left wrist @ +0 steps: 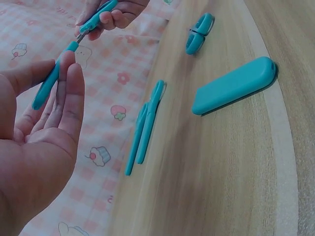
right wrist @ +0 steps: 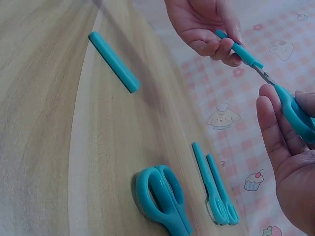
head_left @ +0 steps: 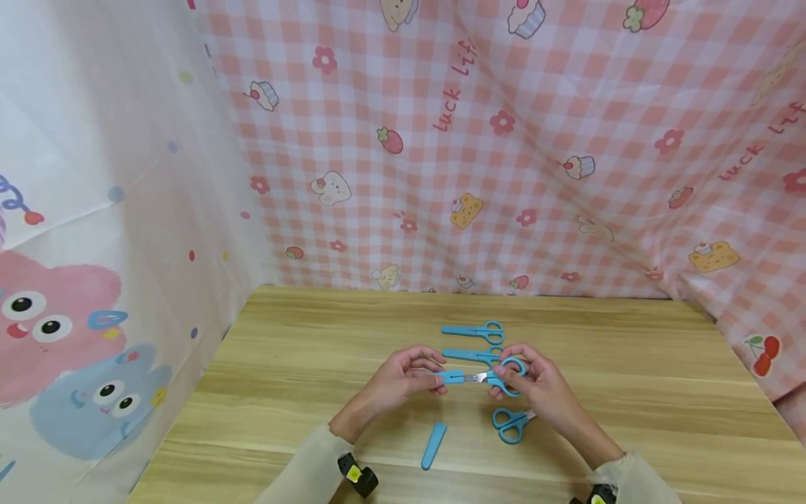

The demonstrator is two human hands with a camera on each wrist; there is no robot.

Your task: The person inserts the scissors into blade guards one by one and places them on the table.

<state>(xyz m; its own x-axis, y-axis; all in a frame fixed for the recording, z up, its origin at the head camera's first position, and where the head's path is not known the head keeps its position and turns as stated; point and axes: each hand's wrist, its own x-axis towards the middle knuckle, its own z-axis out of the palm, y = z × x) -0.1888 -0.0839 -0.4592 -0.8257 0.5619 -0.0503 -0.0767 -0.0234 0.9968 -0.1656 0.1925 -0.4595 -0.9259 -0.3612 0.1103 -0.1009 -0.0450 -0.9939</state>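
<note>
My left hand (head_left: 403,376) pinches a blue blade cover (left wrist: 47,83) between thumb and fingers. In my right hand (head_left: 532,381) are the blue handles (right wrist: 295,112) of a pair of scissors, gripped by thumb and fingers. The scissors' metal blades (head_left: 480,377) point left, their tips inside the cover's mouth, with a stretch of bare metal between cover and handles. Both hands are raised over the table. Below my right hand lies a second pair of scissors (head_left: 511,425), its blades partly hidden by that hand. A loose blue cover (head_left: 434,446) lies below my left hand.
Two covered pairs of scissors, a farther one (head_left: 474,332) and a nearer one (head_left: 469,355), lie side by side beyond the hands. The wooden table (head_left: 302,336) meets a pink checked cloth (head_left: 403,175) behind and a white printed cloth (head_left: 157,231) at the left.
</note>
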